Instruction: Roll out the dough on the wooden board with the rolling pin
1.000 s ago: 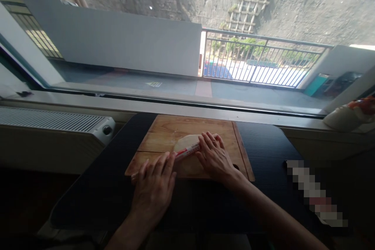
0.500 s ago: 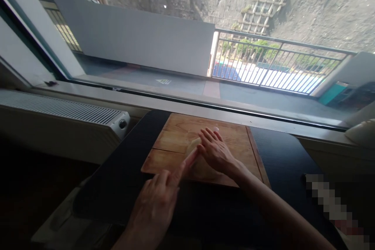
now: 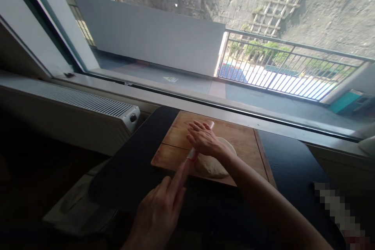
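Observation:
A rolling pin [image 3: 192, 154] lies slantwise across a wooden board [image 3: 171, 154], its far end showing past my right hand. My left hand [image 3: 160, 203] is closed around the near end, with the index finger stretched along it. Laid flat over the pin's middle is my right hand [image 3: 203, 137], its fingers extended and pointing to the far left. A pale, flattened piece of dough [image 3: 211, 167] rests on the board just right of the pin. My right wrist and forearm cover part of it.
The board sits on a black table [image 3: 293, 164] against a window sill [image 3: 240, 114]. To the left is a white radiator [image 3: 88, 103]. Beyond the glass are a balcony wall and a metal railing [image 3: 272, 66]. A pixelated patch blurs something at the lower right.
The pin and my right hand have moved left across the board, so more dough shows on their right. My left hand keeps its hold. The whole view has shifted slightly.

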`<state>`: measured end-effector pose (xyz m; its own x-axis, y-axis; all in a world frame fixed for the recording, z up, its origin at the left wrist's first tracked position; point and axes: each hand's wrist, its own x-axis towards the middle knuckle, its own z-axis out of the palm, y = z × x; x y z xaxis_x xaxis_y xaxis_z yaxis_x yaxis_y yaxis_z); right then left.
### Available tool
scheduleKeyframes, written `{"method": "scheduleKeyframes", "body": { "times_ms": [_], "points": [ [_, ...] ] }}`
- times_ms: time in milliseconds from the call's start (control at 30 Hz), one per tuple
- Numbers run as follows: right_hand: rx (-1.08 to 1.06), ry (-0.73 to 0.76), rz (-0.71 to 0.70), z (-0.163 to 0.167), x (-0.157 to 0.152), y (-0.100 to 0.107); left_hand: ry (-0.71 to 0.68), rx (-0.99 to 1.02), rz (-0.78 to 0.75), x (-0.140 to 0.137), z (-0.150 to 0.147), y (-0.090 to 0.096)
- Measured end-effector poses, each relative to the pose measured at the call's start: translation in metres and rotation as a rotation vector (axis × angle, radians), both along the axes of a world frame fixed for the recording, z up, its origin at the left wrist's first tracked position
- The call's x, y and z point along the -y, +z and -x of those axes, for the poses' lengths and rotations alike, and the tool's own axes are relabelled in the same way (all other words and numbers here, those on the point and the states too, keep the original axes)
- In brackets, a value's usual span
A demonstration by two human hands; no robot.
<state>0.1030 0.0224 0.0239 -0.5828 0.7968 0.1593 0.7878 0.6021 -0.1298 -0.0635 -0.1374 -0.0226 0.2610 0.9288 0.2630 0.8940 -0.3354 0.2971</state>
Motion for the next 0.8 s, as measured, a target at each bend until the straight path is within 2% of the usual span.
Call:
{"method": "scheduleKeyframes", "body": {
  "times_ms": [67,167,233,333,500,567,667,800],
  "points": [
    [0.005,0.042,0.006,-0.032,0.020,-0.001,-0.060,0.003,-0.017,0.009,-0.007,-0.003],
    [0.030,0.009,0.013,-0.081,0.052,-0.001,-0.170,0.016,-0.061,0.019,-0.019,-0.007],
    [0.061,-0.024,0.009,-0.094,0.064,0.000,-0.224,0.032,-0.065,0.022,-0.023,-0.007],
    [0.052,-0.080,-0.016,-0.071,0.060,0.002,-0.226,0.071,-0.012,0.020,-0.018,-0.008],
    [-0.003,-0.018,0.005,0.016,0.016,0.001,-0.027,0.121,0.048,0.014,0.002,-0.014],
    [0.002,-0.014,0.005,0.036,0.007,0.000,0.016,0.104,0.073,0.016,0.006,-0.014],
    [0.001,0.026,-0.011,0.029,0.018,0.001,-0.018,0.098,0.027,0.024,0.000,-0.013],
    [0.012,0.051,0.010,-0.038,0.055,0.004,-0.158,0.137,-0.008,0.034,-0.028,-0.009]
  ]
}}
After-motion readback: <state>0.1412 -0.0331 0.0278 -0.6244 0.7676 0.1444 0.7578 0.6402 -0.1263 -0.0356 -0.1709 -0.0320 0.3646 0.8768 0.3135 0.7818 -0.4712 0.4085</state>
